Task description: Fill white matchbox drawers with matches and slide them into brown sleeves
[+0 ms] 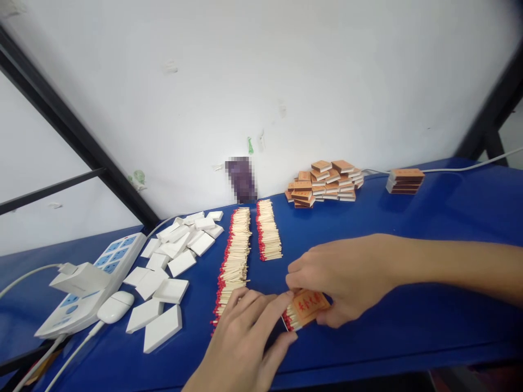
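Over the front of the table, my right hand (pixel 343 275) is closed around the orange printed sleeve of a matchbox (pixel 308 306). The box's white tray sticks partway out of the sleeve on the left, filled with red-tipped matches (pixel 290 317). My left hand (pixel 249 335) pinches this open end between thumb and forefinger. A long row of loose matches (pixel 237 245) lies just beyond my left hand, its near end partly hidden by the fingers. Beside it runs a shorter row of matches (pixel 268 231), red heads to the left.
White trays (pixel 182 263) lie heaped at left, near a power strip (pixel 133 245) with plugged-in chargers (pixel 116 306) and cables. Orange matchboxes (pixel 322 182) are piled against the wall, with a neat stack of matchboxes (pixel 405 181) farther right. A pixelated dark object (pixel 243 179) leans there too.
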`<state>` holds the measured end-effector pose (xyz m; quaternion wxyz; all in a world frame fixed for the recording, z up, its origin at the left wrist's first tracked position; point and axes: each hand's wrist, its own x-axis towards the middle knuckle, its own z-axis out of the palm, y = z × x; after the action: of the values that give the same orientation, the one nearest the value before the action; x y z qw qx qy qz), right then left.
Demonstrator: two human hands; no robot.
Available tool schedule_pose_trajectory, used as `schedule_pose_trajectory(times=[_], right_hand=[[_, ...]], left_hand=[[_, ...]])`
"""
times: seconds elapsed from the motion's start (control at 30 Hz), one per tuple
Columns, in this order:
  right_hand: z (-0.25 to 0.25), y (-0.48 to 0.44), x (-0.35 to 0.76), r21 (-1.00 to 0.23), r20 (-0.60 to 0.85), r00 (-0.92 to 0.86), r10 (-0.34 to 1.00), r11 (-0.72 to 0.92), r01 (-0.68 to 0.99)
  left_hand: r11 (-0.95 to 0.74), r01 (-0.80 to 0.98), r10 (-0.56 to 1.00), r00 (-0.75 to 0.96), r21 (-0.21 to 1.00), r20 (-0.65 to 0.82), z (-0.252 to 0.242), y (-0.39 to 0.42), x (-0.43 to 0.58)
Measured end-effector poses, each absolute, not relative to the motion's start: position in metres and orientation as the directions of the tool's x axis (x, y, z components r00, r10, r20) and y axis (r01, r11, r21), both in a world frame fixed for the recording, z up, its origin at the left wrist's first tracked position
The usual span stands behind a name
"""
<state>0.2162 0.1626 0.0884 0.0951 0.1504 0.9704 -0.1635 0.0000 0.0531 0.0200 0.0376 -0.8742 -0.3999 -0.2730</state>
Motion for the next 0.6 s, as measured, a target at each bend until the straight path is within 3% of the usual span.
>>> schedule_pose_trajectory(times=[0.33, 0.47, 0.6], right_hand=[[0.069, 0.167, 0.205, -0.520, -0.030, -0.999, -0.022, 0.854, -0.003], [0.072, 0.163, 0.204, -0.440, -0.048, -0.998, -0.031, 0.898, -0.006], [0.102, 0.160, 0.216, -0.227, -0.093, -0.986, 0.137, 0.962, 0.155]], left_hand=[[-0.689, 0.720, 0.610, 0.513, 0.085, 0.604, 0.026, 0.053, 0.002], [-0.686, 0.726, 0.586, 0.516, 0.043, 0.625, 0.025, 0.056, 0.005], [-0.646, 0.754, 0.527, 0.553, -0.118, 0.645, 0.030, 0.055, -0.004]])
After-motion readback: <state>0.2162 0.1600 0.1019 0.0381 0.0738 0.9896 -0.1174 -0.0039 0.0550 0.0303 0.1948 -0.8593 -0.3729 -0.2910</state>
